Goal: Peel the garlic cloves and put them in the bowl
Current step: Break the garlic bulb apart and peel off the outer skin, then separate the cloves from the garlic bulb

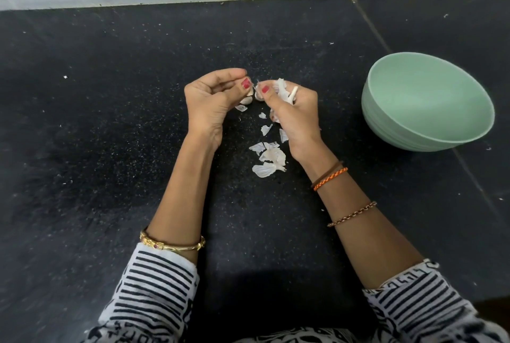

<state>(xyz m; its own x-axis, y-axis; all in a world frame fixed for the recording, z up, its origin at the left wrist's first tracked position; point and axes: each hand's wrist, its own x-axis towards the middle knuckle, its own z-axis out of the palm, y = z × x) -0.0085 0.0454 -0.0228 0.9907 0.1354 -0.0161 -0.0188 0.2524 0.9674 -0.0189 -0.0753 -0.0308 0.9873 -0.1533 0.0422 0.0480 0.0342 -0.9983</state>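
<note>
Dark speckled table, centre frame: left hand pinching a garlic clove, right hand gripping the garlic bulb, held apart for peeling. Peels dropped below; bowl waiting right.

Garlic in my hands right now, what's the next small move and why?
Probably pull the clove in your left hand free of the garlic head your right hand holds. Both thumbs pinch where they meet, papery skins already lie on the black counter, and the green bowl shows no peeled clove yet.
</note>
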